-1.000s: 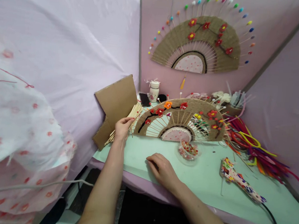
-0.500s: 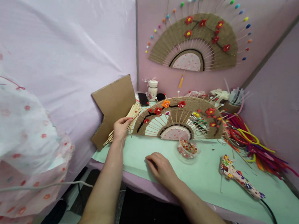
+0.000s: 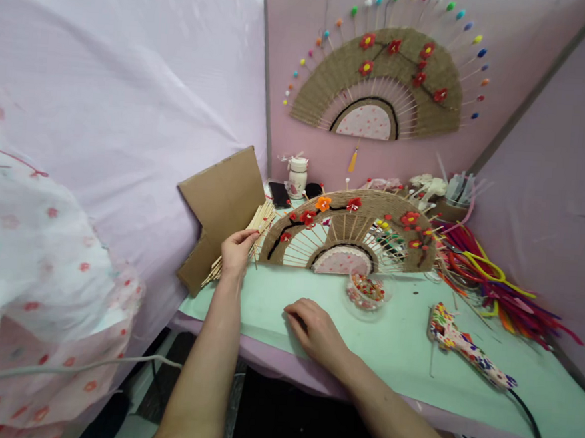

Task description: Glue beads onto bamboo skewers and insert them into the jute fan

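Observation:
At the left end of the standing fan (image 3: pixel 345 216), my left hand (image 3: pixel 237 250) is closed in a pinch, with a small red bead (image 3: pixel 257 231) at its fingertips. The fan is wrapped in brown twine and carries red and orange flowers, black branches and thin ribs tipped with beads. Behind that hand lies a bundle of thin wooden sticks (image 3: pixel 262 215). My right hand (image 3: pixel 315 326) rests on the table, fingers curled together, and nothing shows in it. A clear bowl of red and orange beads (image 3: pixel 368 290) stands between this hand and the fan.
A flower-patterned glue gun (image 3: pixel 468 348) lies at the right, its black cord running off the front edge. Colourful pipe cleaners (image 3: pixel 512 294) are heaped behind it. Folded cardboard (image 3: pixel 224 197) leans at the left. A white bottle (image 3: pixel 298 177) stands at the back, below a hanging fan (image 3: pixel 326 88).
Both hands keep their places and their grip looks the same. Only the whole view has shifted very slightly.

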The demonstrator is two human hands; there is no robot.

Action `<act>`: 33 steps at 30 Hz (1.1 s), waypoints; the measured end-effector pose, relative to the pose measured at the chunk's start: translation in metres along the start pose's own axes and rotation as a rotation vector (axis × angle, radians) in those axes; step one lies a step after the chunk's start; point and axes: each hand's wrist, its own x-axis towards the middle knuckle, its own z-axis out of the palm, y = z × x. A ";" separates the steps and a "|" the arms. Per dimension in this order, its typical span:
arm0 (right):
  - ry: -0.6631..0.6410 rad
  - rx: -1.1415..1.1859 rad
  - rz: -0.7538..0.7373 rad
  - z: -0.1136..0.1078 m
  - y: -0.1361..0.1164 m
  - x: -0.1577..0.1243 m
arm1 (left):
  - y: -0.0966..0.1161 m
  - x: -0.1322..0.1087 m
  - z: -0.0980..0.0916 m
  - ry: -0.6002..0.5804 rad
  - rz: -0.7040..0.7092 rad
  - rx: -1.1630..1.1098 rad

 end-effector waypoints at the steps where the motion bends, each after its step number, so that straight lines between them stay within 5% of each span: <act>1: 0.001 0.000 0.001 0.000 0.000 0.000 | 0.000 -0.001 0.000 -0.003 0.002 -0.001; 15: -0.011 0.006 0.006 -0.001 0.000 0.000 | 0.001 -0.002 0.000 -0.001 -0.004 -0.022; 33: -0.008 0.009 -0.007 0.002 0.003 -0.001 | 0.001 -0.003 -0.001 -0.030 0.199 0.234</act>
